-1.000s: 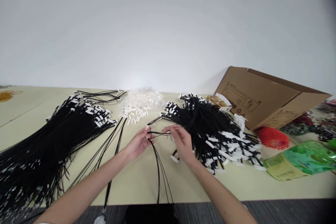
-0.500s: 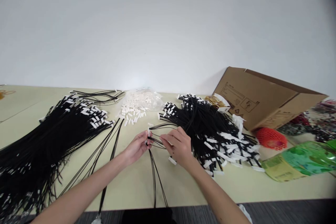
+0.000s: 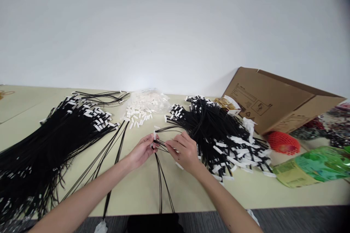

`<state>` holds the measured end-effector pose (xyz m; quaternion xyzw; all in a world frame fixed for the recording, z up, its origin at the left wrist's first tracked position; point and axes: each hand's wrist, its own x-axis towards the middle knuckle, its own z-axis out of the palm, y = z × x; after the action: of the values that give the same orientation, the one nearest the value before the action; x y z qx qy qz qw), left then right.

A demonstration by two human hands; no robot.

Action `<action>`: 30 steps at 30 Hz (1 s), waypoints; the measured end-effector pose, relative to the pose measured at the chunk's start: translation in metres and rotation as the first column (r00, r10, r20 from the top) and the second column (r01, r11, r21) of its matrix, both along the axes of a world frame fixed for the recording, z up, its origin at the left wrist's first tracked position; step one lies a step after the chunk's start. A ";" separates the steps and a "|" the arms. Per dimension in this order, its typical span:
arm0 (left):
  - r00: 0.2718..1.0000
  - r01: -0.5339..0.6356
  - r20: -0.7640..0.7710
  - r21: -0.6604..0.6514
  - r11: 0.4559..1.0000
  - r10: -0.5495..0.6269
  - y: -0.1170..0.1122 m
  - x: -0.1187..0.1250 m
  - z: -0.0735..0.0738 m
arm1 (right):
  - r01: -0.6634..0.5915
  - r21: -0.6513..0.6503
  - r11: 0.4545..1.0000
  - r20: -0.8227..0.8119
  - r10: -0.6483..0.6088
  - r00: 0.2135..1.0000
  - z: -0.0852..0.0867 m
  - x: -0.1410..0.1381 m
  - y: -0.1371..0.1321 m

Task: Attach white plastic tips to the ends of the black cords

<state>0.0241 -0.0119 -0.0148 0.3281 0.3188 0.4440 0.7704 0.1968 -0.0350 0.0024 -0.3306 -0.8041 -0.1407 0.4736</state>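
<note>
Near the middle of the table, my left hand (image 3: 142, 151) pinches a small white connector (image 3: 155, 135) with thin black wires (image 3: 161, 145) at it. My right hand (image 3: 183, 150) is closed on those wires just to the right, fingertips pressed together. More black wires (image 3: 162, 182) hang from below my left hand towards the table's front edge. Behind the hands, loose white connectors (image 3: 138, 118) lie spilled in front of a clear plastic bag (image 3: 153, 102) full of them. The wire ends between my fingers are too small to make out.
A large heap of black wires (image 3: 54, 131) with white ends covers the left side. Another wire pile (image 3: 213, 123) lies right of my hands. Beyond it are a cardboard box (image 3: 262, 102), a red foam net (image 3: 283, 143) and a green plastic package (image 3: 311, 166).
My right hand has shifted slightly left along the wires, closer to my left hand. The left hand keeps its pinch on the connector. The view has tilted a little.
</note>
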 end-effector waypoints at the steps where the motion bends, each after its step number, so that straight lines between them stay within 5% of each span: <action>1: 1.000 0.000 0.002 0.000 1.000 0.000 0.000 0.000 0.000 | 0.000 -0.004 1.000 0.001 0.000 1.000 0.000 0.000 0.000; 30: 0.999 -0.012 -0.040 0.068 0.998 0.014 0.001 -0.001 -0.003 | -0.002 -0.174 0.985 -0.131 -0.021 0.991 -0.003 -0.005 -0.003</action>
<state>0.0231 -0.0107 -0.0180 0.3610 0.3212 0.4529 0.7493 0.1919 -0.0377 -0.0006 -0.3831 -0.7785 -0.0498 0.4947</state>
